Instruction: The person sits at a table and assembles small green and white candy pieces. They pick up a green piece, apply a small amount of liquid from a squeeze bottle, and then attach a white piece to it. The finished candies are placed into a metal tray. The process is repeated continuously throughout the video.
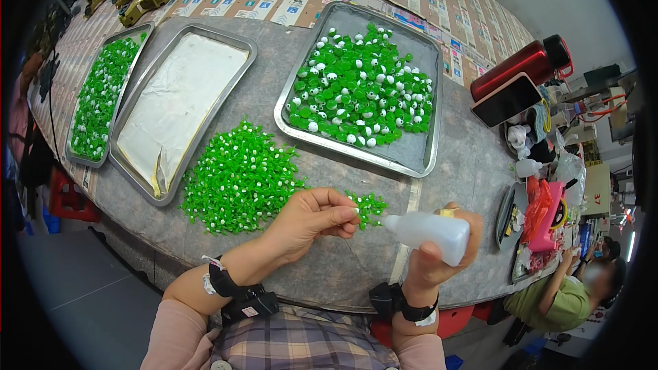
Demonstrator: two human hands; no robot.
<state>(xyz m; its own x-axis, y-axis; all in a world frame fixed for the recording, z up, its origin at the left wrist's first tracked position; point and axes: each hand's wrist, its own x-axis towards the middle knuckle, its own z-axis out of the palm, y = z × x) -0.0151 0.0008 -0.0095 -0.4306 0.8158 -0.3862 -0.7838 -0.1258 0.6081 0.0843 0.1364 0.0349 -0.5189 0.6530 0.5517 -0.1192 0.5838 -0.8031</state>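
My right hand (pixel 449 250) is wrapped round a translucent white squeeze bottle (pixel 432 231), tilted so its narrow nozzle points left toward my other hand. Thumb and fingertips of my left hand (pixel 315 219) are pinched together close to the nozzle; whatever they hold is too small to make out. Just beyond those fingertips lies a small cluster of green pieces (pixel 370 204) with white dots. A big heap of the same small green-and-white pieces (pixel 240 181) spreads left of my left hand.
Farther back, a metal tray (pixel 430 166) holds green pieces with white, black-dotted balls. At left are a paper-lined tray (pixel 181 89) and a narrow tray (pixel 140 31) of green pieces. A red flask (pixel 521 68) and phone (pixel 506 99) sit right. Another person (pixel 572 301) works nearby.
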